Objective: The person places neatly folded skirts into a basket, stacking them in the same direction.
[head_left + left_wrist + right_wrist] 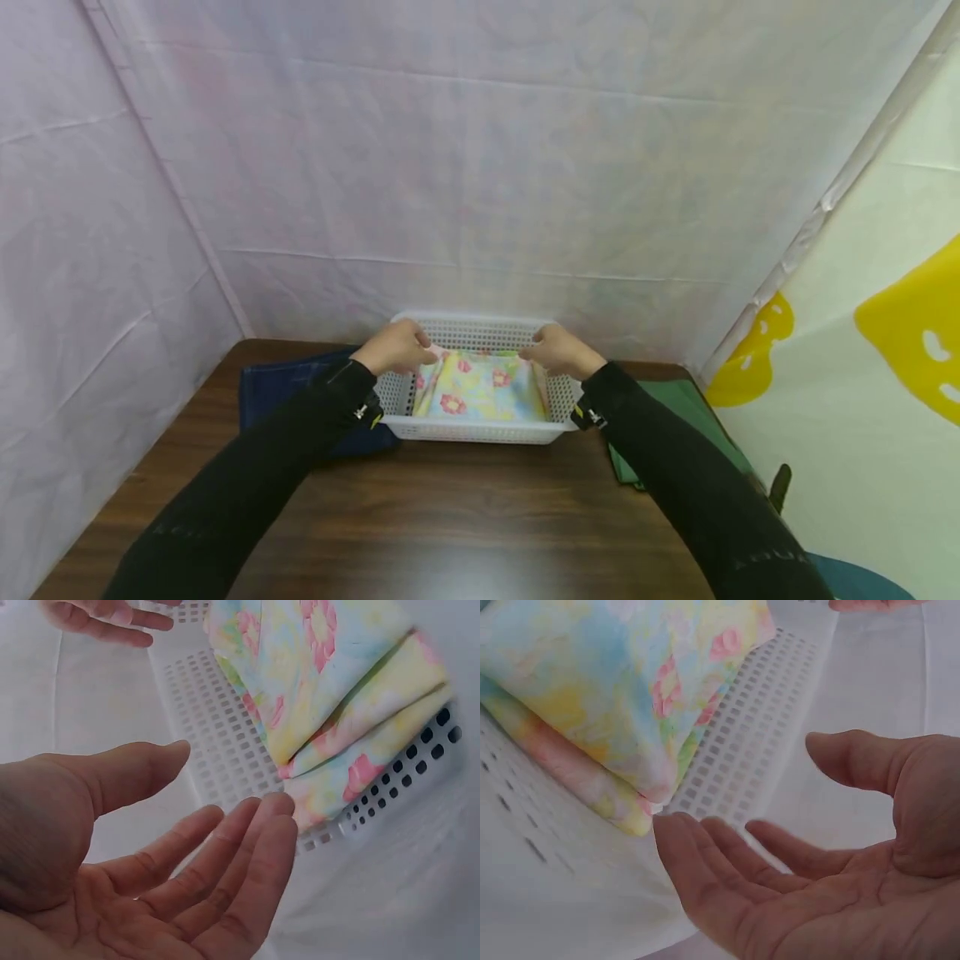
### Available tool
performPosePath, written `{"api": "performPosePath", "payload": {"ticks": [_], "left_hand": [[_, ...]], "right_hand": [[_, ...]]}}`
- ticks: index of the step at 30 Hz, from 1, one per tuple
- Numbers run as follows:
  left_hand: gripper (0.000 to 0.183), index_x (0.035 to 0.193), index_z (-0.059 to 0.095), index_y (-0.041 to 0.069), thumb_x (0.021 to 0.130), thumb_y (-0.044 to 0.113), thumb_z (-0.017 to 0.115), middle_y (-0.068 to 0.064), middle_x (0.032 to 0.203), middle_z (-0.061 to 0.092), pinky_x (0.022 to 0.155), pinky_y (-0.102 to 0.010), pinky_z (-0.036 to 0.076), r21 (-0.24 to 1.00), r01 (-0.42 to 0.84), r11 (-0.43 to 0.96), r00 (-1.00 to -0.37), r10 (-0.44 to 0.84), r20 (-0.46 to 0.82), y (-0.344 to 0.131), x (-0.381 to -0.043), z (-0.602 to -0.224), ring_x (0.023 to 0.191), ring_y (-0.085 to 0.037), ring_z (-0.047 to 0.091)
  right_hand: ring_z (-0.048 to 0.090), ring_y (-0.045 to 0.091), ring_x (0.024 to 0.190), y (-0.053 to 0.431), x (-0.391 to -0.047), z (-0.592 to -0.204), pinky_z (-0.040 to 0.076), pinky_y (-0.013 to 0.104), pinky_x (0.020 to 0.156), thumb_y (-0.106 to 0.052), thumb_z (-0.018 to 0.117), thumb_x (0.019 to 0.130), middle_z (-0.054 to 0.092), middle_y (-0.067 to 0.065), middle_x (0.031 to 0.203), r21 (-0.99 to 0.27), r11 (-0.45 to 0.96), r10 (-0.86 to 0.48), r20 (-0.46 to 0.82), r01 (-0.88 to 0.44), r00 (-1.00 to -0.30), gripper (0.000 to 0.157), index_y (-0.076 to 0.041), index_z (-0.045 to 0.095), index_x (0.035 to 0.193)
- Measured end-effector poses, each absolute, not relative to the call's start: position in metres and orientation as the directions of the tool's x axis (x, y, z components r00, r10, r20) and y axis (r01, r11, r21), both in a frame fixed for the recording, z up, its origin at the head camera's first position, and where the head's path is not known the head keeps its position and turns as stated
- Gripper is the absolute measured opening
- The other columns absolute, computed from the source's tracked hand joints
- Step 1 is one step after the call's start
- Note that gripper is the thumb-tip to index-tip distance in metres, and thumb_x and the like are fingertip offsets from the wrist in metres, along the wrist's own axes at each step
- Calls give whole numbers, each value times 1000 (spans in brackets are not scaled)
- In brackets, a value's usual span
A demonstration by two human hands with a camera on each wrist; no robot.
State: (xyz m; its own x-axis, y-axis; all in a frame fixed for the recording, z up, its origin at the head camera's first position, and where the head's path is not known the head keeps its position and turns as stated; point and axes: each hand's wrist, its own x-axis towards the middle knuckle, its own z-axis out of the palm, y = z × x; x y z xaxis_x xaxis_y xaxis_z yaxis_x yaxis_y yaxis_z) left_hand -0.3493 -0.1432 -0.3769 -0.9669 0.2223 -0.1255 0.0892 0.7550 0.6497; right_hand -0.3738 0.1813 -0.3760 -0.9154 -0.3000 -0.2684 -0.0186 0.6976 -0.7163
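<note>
The space is enclosed by pale fabric walls point(457, 167); beneath them a dark wood-grain worktop point(450, 492) is seen, with a white perforated basket point(480, 431) set at its far side; the basket is flanked by a folded dark-blue cloth point(277, 387), apparently denim, on the left and a folded green cloth point(678, 404) on the right. The folded floral cloth point(480, 390) is contained in the basket; the left hand point(397, 347) and right hand point(564, 352) are held near its two far corners; the fingers point(259, 877) of both are relaxed and slightly curved, well parted from the thumbs point(142, 774), and nothing is gripped; whether the floral cloth is brushed by any fingertip cannot be told. The step in hand is judged to be the laying or straightening of the floral cloth; a light pinch at its corners would be called for if adjustment is needed, otherwise a clean lift away, without the folds being dragged.
</note>
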Motion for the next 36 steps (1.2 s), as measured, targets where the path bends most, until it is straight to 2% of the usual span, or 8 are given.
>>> {"api": "performPosePath", "payload": {"ticks": [4,7,16,21,27,32,36], "left_hand": [[41,139,75,-9,111,22,78,-28,134,81,99,-49,69,616,189,764,-966,257,-23,-150,-340,-375,114,-39,81],[36,137,78,-5,114,22,76,-27,133,81,103,-54,67,606,232,761,-965,260,42,-155,-333,-376,121,-41,79],[30,130,83,2,116,26,73,-22,128,84,97,-56,69,562,298,772,-954,217,207,-175,-308,-385,116,-40,81],[28,132,83,4,117,25,72,-21,128,85,89,-52,70,526,325,786,-940,205,274,-188,-290,-390,109,-36,82],[29,138,80,4,117,24,72,-21,133,83,83,-49,70,536,268,800,-951,133,277,-205,-272,-396,110,-36,82],[31,139,79,1,116,22,72,-25,136,82,85,-58,70,513,217,831,-958,81,274,-226,-262,-408,113,-43,82],[38,141,77,-2,113,23,78,-33,140,77,92,-70,67,462,175,869,-970,71,233,-244,-262,-421,119,-51,77]], "right_hand": [[64,50,148,183,-367,-376,60,56,116,-30,63,122,56,33,171,-687,717,-325,-180,-118,-928,64,8,47,171],[60,48,155,183,-360,-378,57,60,125,-31,64,121,59,31,169,-691,704,-345,-128,-166,-930,59,4,54,168],[67,51,148,186,-331,-385,61,62,120,-28,62,123,64,29,164,-640,669,-451,57,-379,-891,50,2,61,163],[63,51,152,188,-318,-397,59,62,124,-28,60,125,63,27,166,-582,645,-510,155,-495,-846,48,1,61,164],[62,47,153,182,-300,-410,56,65,124,-32,62,124,63,24,165,-487,661,-537,223,-570,-813,47,-6,63,163],[63,41,155,171,-286,-417,55,63,127,-36,66,122,66,19,164,-414,648,-577,282,-639,-767,50,-7,64,162],[61,39,158,163,-278,-421,55,62,128,-42,66,121,64,16,168,-377,640,-602,296,-669,-742,57,-8,61,166]]}}
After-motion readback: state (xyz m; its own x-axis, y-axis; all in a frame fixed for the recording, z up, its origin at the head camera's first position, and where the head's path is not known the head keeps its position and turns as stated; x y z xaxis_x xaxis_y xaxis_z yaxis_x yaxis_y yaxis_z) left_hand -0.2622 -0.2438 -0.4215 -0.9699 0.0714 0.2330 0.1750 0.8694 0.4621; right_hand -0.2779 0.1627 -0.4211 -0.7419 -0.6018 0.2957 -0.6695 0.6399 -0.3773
